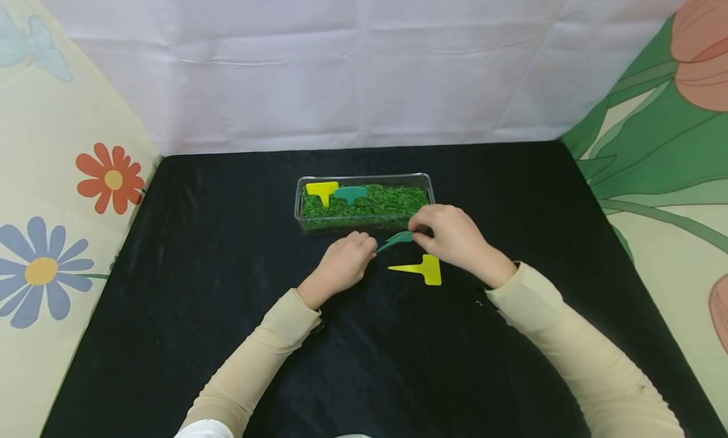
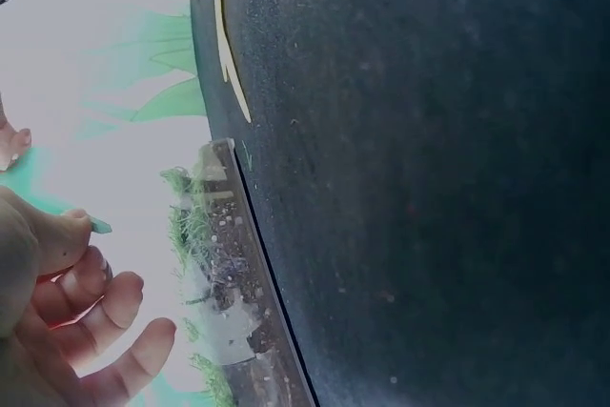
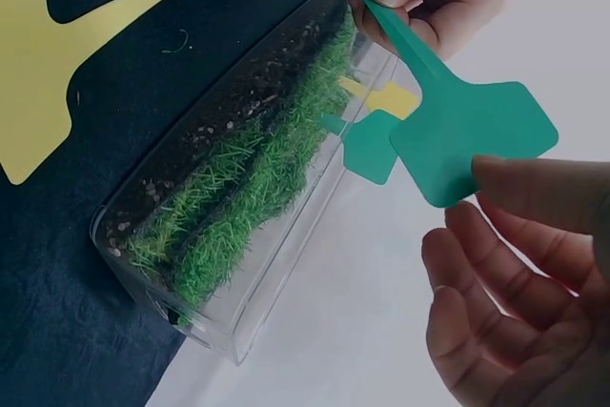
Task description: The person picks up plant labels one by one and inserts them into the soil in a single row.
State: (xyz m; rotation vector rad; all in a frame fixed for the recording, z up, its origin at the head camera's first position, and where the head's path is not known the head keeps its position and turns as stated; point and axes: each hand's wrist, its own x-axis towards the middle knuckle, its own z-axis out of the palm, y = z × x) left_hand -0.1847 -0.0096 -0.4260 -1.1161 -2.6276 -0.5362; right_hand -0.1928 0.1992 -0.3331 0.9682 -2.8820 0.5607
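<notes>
A: ok what are the fingers doing here?

B: Pinching, both sides. The right hand (image 1: 455,236) has the wide head of a green tag (image 3: 477,131) between thumb and fingers, and the left hand (image 1: 344,264) nips its pointed end. Left wrist cam is pretty washed out, so it's probably just near the tip, can't swear to it.

A: And where's that tag?

B: Middle of the head view, just below the clear planter (image 1: 364,218). A loose yellow tag (image 1: 431,270) lies below that, point facing left, on the black cloth (image 1: 216,267).

A: Anything in the planter?

B: Green grass (image 1: 395,201), plus a yellow marker (image 1: 322,190) and a teal marker (image 1: 351,193) side by side toward its left end, upper middle of the frame.
</notes>
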